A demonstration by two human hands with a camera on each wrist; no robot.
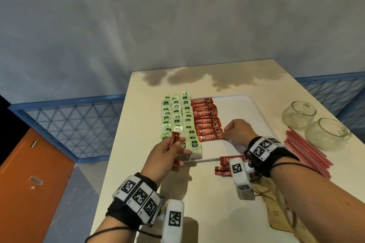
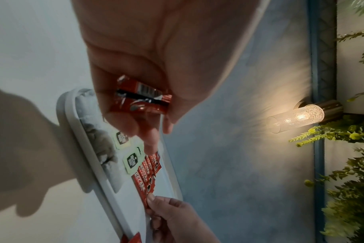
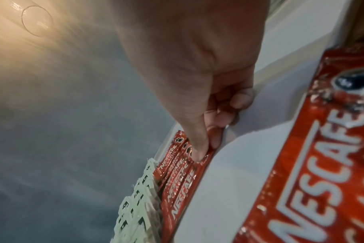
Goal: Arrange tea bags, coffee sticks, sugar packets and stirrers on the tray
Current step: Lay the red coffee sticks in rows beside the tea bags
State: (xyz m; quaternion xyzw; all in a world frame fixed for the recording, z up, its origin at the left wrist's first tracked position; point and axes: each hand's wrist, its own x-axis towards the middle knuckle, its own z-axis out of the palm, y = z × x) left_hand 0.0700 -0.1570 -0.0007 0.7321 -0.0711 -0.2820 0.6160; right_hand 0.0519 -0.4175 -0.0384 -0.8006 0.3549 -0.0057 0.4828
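A white tray point(image 1: 239, 108) lies on the cream table. Green-tagged tea bags point(image 1: 176, 118) fill its left side in rows, and a column of red coffee sticks point(image 1: 206, 119) lies beside them. My right hand point(image 1: 224, 134) pinches the right end of the nearest coffee stick point(image 1: 209, 137) in that column, seen close between thumb and forefinger in the right wrist view point(image 3: 202, 157). My left hand point(image 1: 177, 145) hovers over the tray's near left corner and grips red coffee sticks point(image 2: 141, 98). Loose coffee sticks point(image 1: 224, 165) lie on the table before the tray.
Red stirrers point(image 1: 308, 154) lie in a bundle right of the tray, with two glass bowls point(image 1: 299, 114) behind them. Brown paper packets point(image 1: 276, 205) lie near the right forearm. The tray's right half is bare. A lit wall lamp point(image 2: 297, 116) hangs behind.
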